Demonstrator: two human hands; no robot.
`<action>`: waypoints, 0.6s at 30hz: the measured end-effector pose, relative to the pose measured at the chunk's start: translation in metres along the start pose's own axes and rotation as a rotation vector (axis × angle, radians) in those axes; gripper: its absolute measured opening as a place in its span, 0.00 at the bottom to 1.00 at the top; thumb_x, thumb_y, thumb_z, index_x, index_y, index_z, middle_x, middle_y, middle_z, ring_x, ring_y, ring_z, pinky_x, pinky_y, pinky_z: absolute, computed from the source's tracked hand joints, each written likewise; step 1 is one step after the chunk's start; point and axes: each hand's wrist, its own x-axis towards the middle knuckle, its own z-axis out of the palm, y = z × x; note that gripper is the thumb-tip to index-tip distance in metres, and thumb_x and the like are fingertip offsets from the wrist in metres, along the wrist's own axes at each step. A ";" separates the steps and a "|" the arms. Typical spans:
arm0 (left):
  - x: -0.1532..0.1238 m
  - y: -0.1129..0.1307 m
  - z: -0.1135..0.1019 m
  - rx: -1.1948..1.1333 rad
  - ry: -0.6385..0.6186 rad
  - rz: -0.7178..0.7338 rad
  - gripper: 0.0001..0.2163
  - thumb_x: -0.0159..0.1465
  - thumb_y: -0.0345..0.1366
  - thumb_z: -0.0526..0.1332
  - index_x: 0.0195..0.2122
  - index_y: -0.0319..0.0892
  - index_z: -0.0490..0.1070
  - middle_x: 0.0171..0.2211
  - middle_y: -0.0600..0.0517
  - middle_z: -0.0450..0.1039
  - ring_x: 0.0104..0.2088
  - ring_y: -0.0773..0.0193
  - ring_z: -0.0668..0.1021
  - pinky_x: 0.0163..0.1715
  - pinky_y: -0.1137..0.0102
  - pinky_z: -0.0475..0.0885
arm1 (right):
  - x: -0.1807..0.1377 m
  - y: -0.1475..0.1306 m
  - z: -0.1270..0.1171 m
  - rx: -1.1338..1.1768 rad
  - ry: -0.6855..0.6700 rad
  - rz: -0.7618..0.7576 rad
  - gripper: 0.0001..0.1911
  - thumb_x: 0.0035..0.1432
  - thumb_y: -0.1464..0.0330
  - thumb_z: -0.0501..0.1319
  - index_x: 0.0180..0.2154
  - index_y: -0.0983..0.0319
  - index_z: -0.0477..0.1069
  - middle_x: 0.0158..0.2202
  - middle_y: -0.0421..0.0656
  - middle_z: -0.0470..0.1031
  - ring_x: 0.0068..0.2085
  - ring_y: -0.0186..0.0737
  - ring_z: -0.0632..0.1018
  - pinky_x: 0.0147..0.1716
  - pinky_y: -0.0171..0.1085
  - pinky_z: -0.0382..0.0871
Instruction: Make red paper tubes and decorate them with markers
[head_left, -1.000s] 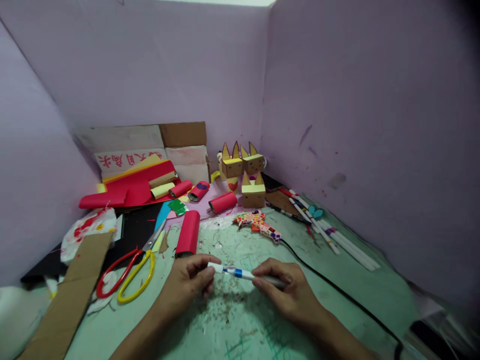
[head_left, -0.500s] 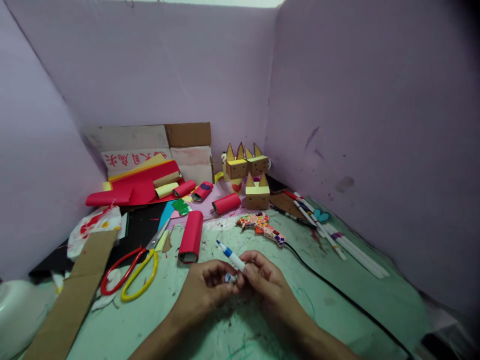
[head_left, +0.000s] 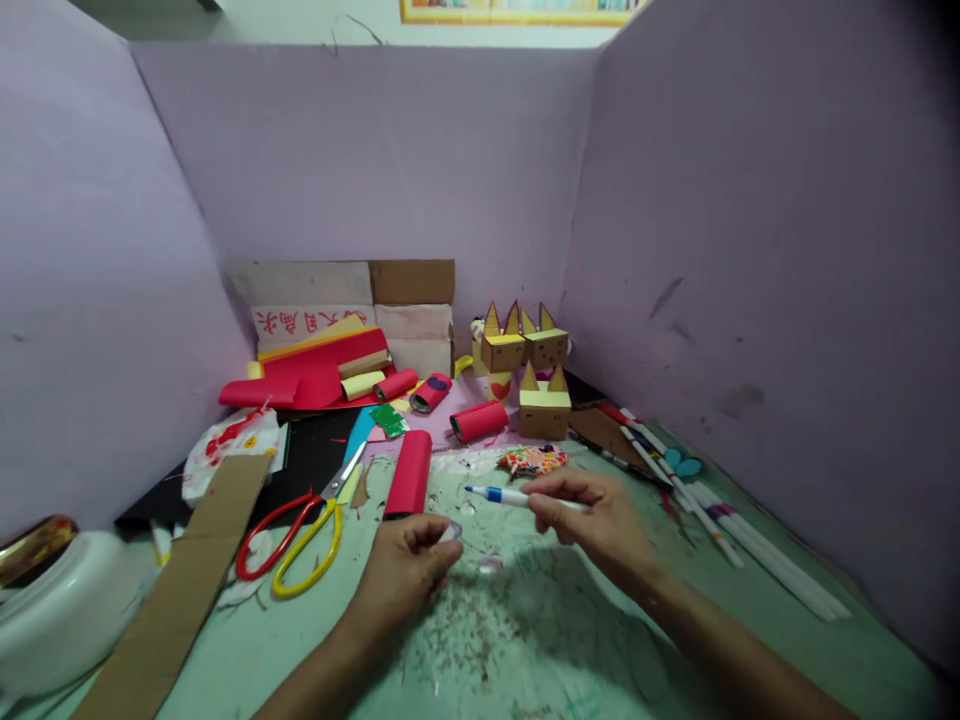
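My right hand (head_left: 596, 520) pinches a white marker with a blue band (head_left: 510, 496), its uncapped blue tip pointing left above the green mat (head_left: 525, 640). My left hand (head_left: 409, 565) is curled near the mat and holds the marker's small white cap (head_left: 450, 531) between thumb and fingers. A red paper-covered roll (head_left: 409, 474) lies just beyond my left hand. A patterned glue gun (head_left: 534, 460) sits behind the marker, partly hidden by my right hand.
Red and yellow scissors (head_left: 300, 530) and a cardboard strip (head_left: 180, 590) lie at left, beside a white bowl (head_left: 60, 610). Cardboard cat boxes (head_left: 525, 375), red rolls and coloured paper crowd the back. Several pens (head_left: 705, 510) lie along the right wall. Purple partitions enclose the desk.
The hands have parted: my right hand carried the uncapped marker up and right, while my left hand kept the cap. The view also tilted upward.
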 end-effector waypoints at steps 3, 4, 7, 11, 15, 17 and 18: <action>0.003 -0.005 -0.002 0.034 -0.006 0.001 0.12 0.43 0.41 0.66 0.23 0.36 0.75 0.12 0.59 0.61 0.14 0.74 0.62 0.15 0.76 0.55 | 0.001 0.012 -0.006 -0.030 0.084 -0.021 0.16 0.43 0.55 0.70 0.25 0.62 0.78 0.14 0.35 0.66 0.16 0.31 0.64 0.17 0.32 0.55; 0.003 -0.007 -0.001 0.039 -0.007 0.003 0.12 0.43 0.41 0.66 0.24 0.36 0.76 0.12 0.58 0.62 0.14 0.73 0.62 0.16 0.75 0.56 | -0.001 0.016 -0.007 -0.036 0.094 -0.022 0.16 0.43 0.55 0.69 0.25 0.62 0.77 0.13 0.35 0.65 0.16 0.32 0.64 0.17 0.33 0.55; 0.004 -0.010 0.000 0.045 0.001 0.007 0.16 0.43 0.42 0.65 0.29 0.35 0.79 0.13 0.58 0.63 0.15 0.71 0.64 0.16 0.74 0.58 | -0.007 0.021 -0.007 -0.125 0.040 -0.050 0.15 0.44 0.56 0.69 0.23 0.62 0.77 0.15 0.38 0.68 0.17 0.33 0.66 0.18 0.34 0.57; 0.003 -0.010 0.000 0.027 -0.047 0.030 0.18 0.46 0.42 0.66 0.35 0.35 0.81 0.13 0.59 0.62 0.14 0.72 0.64 0.15 0.75 0.56 | -0.011 0.015 -0.007 -0.248 -0.032 -0.144 0.13 0.48 0.59 0.67 0.21 0.62 0.77 0.17 0.41 0.71 0.19 0.36 0.69 0.20 0.35 0.60; 0.002 -0.008 -0.001 0.047 -0.083 0.070 0.17 0.47 0.42 0.66 0.34 0.35 0.81 0.12 0.59 0.61 0.14 0.72 0.62 0.16 0.75 0.54 | -0.011 0.015 -0.008 -0.328 -0.045 -0.247 0.11 0.50 0.63 0.65 0.22 0.61 0.79 0.16 0.41 0.73 0.18 0.34 0.68 0.19 0.34 0.60; 0.002 -0.008 -0.002 0.060 -0.085 0.075 0.17 0.48 0.42 0.65 0.34 0.35 0.81 0.12 0.59 0.60 0.14 0.72 0.62 0.16 0.75 0.54 | -0.012 0.016 -0.008 -0.351 -0.062 -0.280 0.10 0.52 0.64 0.65 0.23 0.61 0.79 0.16 0.41 0.74 0.17 0.34 0.68 0.18 0.34 0.60; 0.002 -0.008 -0.002 0.068 -0.086 0.075 0.17 0.48 0.42 0.65 0.35 0.35 0.81 0.12 0.59 0.60 0.14 0.72 0.61 0.16 0.75 0.54 | -0.012 0.016 -0.007 -0.358 -0.069 -0.291 0.10 0.52 0.64 0.65 0.23 0.61 0.80 0.16 0.41 0.74 0.18 0.34 0.68 0.19 0.33 0.60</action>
